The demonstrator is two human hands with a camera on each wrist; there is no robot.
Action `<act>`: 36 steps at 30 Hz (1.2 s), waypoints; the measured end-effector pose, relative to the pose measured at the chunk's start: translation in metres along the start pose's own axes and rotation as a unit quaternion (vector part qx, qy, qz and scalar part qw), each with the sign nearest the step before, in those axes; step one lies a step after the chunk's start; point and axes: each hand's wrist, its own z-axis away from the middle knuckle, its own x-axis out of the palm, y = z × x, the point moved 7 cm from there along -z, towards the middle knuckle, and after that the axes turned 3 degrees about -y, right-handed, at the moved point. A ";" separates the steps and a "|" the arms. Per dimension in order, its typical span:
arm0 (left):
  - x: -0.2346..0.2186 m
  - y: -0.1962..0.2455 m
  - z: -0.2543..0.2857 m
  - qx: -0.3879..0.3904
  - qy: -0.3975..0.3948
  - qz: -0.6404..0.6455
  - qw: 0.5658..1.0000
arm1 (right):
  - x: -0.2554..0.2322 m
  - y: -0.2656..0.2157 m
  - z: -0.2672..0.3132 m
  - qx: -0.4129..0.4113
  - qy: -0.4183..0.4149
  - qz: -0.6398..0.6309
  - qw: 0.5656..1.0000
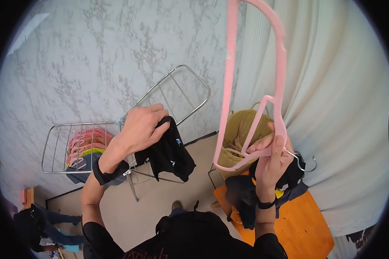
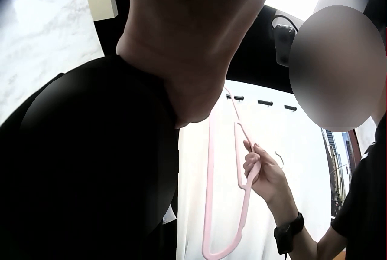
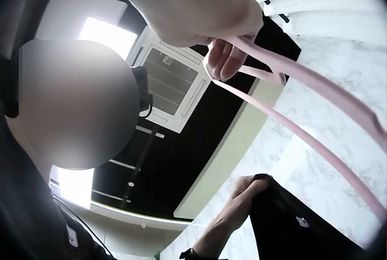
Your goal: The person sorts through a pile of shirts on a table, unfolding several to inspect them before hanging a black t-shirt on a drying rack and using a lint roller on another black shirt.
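Observation:
My left hand [image 1: 145,127] grips a black garment [image 1: 168,151] by its upper edge, and the cloth hangs down with a small blue-and-white mark on it. In the left wrist view the same black cloth [image 2: 91,163] fills the lower left. My right hand [image 1: 270,162] holds a pink clothes hanger [image 1: 230,86] near its hook, fingers and thumb around the frame. The hanger is turned on end, its long bar upright and its metal hook pointing right. In the right wrist view the hanger [image 3: 314,142] stretches away from the hand, apart from the garment.
A metal drying rack [image 1: 80,125] at the left carries pink hangers [image 1: 88,140] with clothes. A woven basket [image 1: 246,118] stands at the right, behind an orange table [image 1: 304,228] with dark clothes [image 1: 242,196]. A pale curtain [image 1: 333,86] hangs on the right. Another person [image 1: 39,228] is at lower left.

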 end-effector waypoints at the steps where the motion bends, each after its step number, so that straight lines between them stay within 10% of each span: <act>1: -0.005 0.004 -0.006 0.011 0.008 -0.004 1.000 | 0.005 -0.011 0.000 -0.022 -0.013 -0.011 1.000; 10: -0.031 0.039 -0.031 0.055 0.076 0.020 0.995 | 0.044 -0.068 0.015 -0.215 -0.024 -0.197 0.956; 23: -0.035 0.029 -0.006 0.044 0.199 0.077 0.976 | 0.042 0.058 0.066 0.023 -0.108 -0.090 0.990; 28: -0.045 -0.001 0.009 -0.032 0.264 0.134 0.955 | 0.020 0.118 0.094 0.200 -0.214 -0.062 0.954; 36: -0.027 -0.016 0.034 -0.054 0.257 0.073 0.962 | -0.008 0.122 0.095 0.266 -0.280 0.025 0.922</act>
